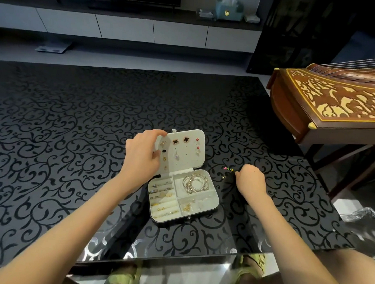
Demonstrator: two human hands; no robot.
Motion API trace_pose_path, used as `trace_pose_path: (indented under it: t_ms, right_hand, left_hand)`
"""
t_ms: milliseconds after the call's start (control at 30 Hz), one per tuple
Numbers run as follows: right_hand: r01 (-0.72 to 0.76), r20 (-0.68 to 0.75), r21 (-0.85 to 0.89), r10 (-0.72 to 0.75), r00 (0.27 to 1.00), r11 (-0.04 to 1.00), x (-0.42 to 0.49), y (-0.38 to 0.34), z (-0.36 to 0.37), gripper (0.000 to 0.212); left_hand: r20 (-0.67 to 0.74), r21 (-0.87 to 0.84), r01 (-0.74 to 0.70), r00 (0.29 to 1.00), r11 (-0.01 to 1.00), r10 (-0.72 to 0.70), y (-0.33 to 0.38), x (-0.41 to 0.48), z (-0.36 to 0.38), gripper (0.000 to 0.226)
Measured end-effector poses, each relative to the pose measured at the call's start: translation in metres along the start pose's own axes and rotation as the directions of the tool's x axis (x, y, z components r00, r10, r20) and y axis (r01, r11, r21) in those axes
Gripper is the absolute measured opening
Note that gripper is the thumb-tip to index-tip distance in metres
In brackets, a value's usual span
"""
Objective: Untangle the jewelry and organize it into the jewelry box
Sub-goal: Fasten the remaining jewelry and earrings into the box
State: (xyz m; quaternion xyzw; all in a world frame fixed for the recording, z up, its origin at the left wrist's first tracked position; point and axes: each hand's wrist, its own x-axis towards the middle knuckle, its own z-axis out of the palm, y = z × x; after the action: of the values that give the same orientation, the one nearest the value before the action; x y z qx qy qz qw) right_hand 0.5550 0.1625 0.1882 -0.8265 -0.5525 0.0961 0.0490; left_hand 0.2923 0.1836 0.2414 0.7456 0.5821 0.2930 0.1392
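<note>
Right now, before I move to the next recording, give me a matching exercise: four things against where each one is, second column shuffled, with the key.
1. bangles
2. clover earrings
3. small coloured charms
4. left hand

A. on the table, right of the jewelry box
B. pinned on the raised lid panel
C. gripping the lid panel's left edge
D. in the box's back-right compartment

Pairs: 1-D, 2-B, 3-A, 4-C

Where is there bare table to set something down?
Bare: the table left of the left hand, and beyond the open jewelry box. Crowded: right of the box, where loose charms lie by the right hand.
</note>
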Motion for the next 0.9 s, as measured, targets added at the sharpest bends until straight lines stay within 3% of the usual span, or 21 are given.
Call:
trace_pose_path:
  t_ms: [100,233,300,367,433,533,733,900]
  right_hand:
    - [0.028,0.014,-0.073,-0.027,1.0,0.997,-0.004,0.002,-0.005,0.038]
    - [0.032,-0.102,0.18,-0.014,0.995,0.983,-0.013,0.001,-0.02,0.029]
    - [0.111,-0.144,0.423,-0.054,0.988,0.899,-0.024,-0.014,-0.03,0.018]
    - [0.179,-0.161,0.643,-0.097,0.982,0.745,-0.035,-0.038,-0.035,0.015]
    - [0.233,-0.196,0.751,-0.128,0.972,0.618,-0.04,-0.062,-0.032,0.012]
    - [0.286,-0.254,0.765,-0.137,0.957,0.576,-0.04,-0.093,-0.018,0.013]
    - [0.27,-0.348,0.679,-0.025,0.937,0.683,-0.032,-0.122,0.004,0.024]
    - [0.28,-0.41,0.667,0.025,0.912,0.69,-0.029,-0.124,0.014,0.03]
  left_hand:
    - [0.001,0.0,-0.005,1.0,1.0,0.005,-0.001,0.0,0.0,0.048]
    - [0.008,-0.002,-0.008,1.0,1.0,0.008,-0.001,0.0,0.0,0.048]
    - [0.017,-0.002,-0.002,1.0,1.0,0.002,-0.001,0.002,0.0,0.048]
    - [0.026,0.004,0.009,1.0,1.0,-0.009,-0.002,0.004,0.0,0.048]
    - [0.038,0.007,0.02,0.999,1.0,-0.02,-0.002,0.006,0.001,0.048]
    - [0.052,0.013,0.038,0.998,0.999,-0.038,-0.004,0.009,0.0,0.047]
    - [0.086,-0.045,0.046,0.995,0.998,-0.042,-0.01,0.01,-0.003,0.049]
    - [0.09,-0.09,0.059,0.995,0.994,-0.051,-0.014,0.011,-0.003,0.047]
